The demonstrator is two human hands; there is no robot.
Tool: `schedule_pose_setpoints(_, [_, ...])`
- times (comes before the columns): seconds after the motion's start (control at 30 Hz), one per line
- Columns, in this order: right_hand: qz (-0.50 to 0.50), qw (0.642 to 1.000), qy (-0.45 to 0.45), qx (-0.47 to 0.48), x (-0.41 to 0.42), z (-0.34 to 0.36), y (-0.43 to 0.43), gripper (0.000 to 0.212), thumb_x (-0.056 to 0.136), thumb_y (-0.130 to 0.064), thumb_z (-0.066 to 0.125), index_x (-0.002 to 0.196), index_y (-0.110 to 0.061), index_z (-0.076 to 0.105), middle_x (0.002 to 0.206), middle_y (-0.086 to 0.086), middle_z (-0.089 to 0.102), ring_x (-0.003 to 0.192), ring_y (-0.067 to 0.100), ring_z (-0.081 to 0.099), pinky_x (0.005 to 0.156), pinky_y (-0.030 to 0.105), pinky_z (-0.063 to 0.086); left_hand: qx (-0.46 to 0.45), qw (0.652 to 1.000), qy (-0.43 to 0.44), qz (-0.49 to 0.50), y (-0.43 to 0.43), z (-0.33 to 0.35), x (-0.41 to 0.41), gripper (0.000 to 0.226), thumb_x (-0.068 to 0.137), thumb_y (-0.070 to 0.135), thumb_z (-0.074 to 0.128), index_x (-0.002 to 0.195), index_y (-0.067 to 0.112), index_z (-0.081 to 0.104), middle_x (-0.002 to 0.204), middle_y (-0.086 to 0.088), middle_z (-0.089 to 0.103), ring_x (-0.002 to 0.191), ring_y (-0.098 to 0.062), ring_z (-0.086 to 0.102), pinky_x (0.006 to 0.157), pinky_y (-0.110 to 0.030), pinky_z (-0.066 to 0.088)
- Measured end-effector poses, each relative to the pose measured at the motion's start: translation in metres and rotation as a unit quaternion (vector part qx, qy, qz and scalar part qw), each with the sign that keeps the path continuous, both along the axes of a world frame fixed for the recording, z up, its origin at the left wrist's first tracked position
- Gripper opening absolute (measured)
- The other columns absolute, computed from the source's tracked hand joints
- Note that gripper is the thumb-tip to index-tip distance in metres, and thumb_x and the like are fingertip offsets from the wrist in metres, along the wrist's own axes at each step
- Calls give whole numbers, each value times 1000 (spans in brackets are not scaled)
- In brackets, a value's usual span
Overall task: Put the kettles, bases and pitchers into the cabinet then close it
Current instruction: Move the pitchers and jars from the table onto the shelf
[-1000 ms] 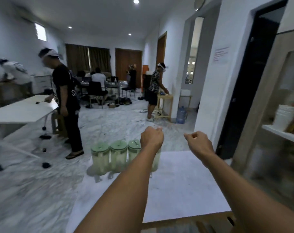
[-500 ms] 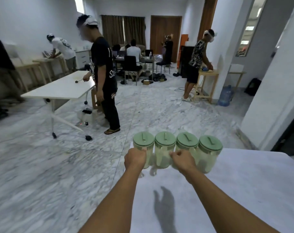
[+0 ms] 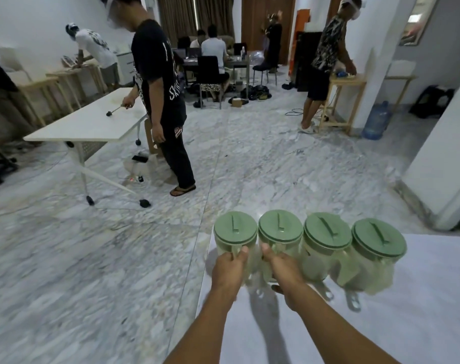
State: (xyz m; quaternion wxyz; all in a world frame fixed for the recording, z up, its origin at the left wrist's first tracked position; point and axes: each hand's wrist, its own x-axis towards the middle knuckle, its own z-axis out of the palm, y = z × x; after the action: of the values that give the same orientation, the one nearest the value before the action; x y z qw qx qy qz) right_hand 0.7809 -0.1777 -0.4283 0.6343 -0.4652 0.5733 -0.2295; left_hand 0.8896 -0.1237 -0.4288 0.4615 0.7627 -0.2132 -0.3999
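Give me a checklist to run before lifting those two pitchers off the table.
1. Left hand closed on the leftmost pitcher handle: ok.
2. Right hand closed on the second pitcher handle: ok.
3. Lids seated on both: ok, they look flush.
4. Third pitcher apart from the second: not ok, they stand very close or touching.
5. Pitchers empty: cannot tell.
6. Cabinet open and within reach: cannot tell, out of view.
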Motion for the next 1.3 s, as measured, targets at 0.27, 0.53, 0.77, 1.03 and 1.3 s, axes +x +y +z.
schedule_pose_setpoints(0.27, [-113,993,-4,-44,22,54,32,50,101,-44,40,73,-12,67,94,10,77,80,24,64,66,31,42,-74,997,-3,-18,19,65,43,44,100,40,40,94,7,68,84,-5,75,80,-20,73,86,-36,55])
schedule_pose_setpoints(0.53, [-276,951,-16,-139,2,147,126,49,103,-42,36,74,-12,62,86,8,73,74,21,59,63,30,41,-129,980,-70,-136,66,163,51,48,92,48,44,97,7,68,105,-17,69,98,-36,64,91,-47,53])
schedule_pose_setpoints(0.77, [-429,877,21,-215,-129,214,215,42,102,-43,37,98,-11,64,101,13,75,74,19,61,61,29,42,-224,928,-38,-295,101,232,-83,41,95,45,43,98,8,63,114,-16,66,106,-37,61,94,-48,51])
schedule_pose_setpoints(1.03, [-611,747,90,-244,-323,243,356,49,103,-41,37,100,-2,66,88,15,72,61,17,58,58,26,41,-258,852,-4,-455,195,270,-316,56,98,45,39,124,1,61,132,-22,55,126,-39,45,103,-47,42])
schedule_pose_setpoints(1.3, [-709,641,139,-260,-531,262,497,54,103,-42,37,88,-1,67,77,12,72,75,25,63,78,39,54,-264,781,80,-561,300,279,-563,65,90,54,42,119,0,64,123,-23,62,114,-41,55,99,-52,46])
